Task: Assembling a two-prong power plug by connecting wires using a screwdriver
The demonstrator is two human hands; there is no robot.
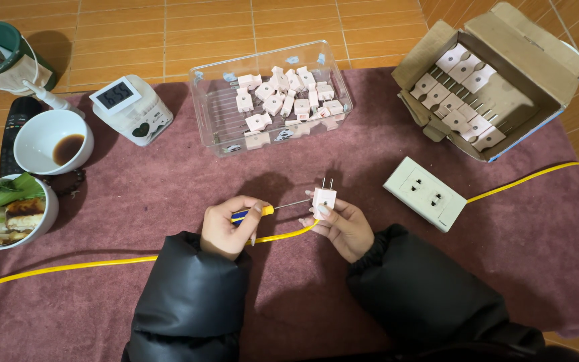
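My left hand [226,226] grips a small screwdriver [263,210] with a yellow and blue handle, its thin shaft pointing right at a white two-pin plug [324,197]. My right hand [342,226] holds that plug upright, pins up, just above the maroon mat [169,181]. A yellow cable [68,267] runs under both hands and across the mat to a white double socket box [425,193] on the right.
A clear plastic tray [271,100] of several white plugs sits at the back centre. An open cardboard box [487,84] with more plugs stands back right. On the left are a digital clock [131,107], a bowl with dark sauce [53,142], a food bowl [9,211] and a remote [16,127].
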